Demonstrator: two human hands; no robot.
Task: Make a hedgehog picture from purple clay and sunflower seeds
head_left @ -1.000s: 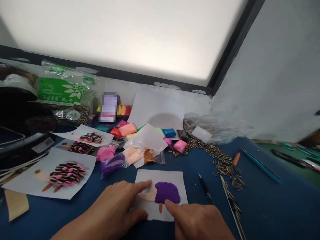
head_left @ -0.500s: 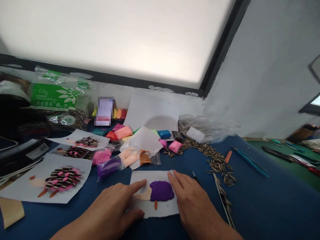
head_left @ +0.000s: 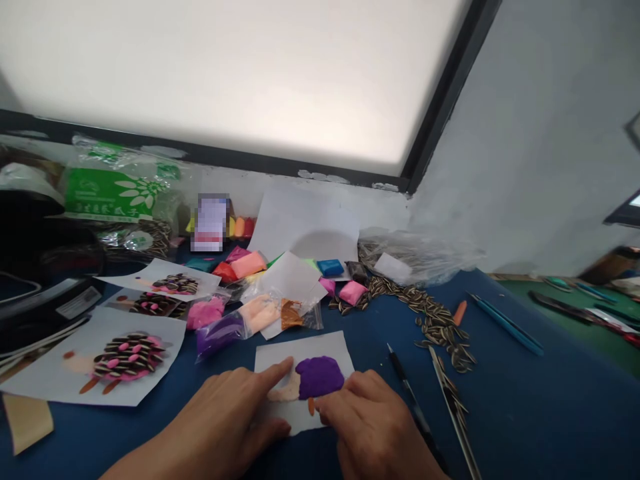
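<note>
A small white sheet of paper [head_left: 327, 342] lies before me, turned slightly. On it are a flattened purple clay body [head_left: 320, 378], a cream clay head [head_left: 286, 392] to its left and a small brown-orange clay leg [head_left: 311, 406] below. My left hand [head_left: 227, 410] rests on the sheet's left side, index finger and thumb spread apart, fingertip beside the cream clay. My right hand [head_left: 373, 420] is over the lower right corner with its fingers curled together, tips close to the brown-orange leg. Whatever lies between those fingertips is hidden.
Finished hedgehog pictures [head_left: 165, 380] of clay and seeds lie left. Bagged clay [head_left: 220, 333] sits behind the sheet. A black pen [head_left: 403, 373], metal tweezers [head_left: 453, 413], loose sunflower seeds [head_left: 440, 327] and a blue tool [head_left: 507, 323] lie right. A phone [head_left: 210, 223] stands at the back.
My right hand has moved left and down from the sheet's right edge, its fingers now curled near the brown-orange leg. The sheet has turned a little; the pen is more exposed.
</note>
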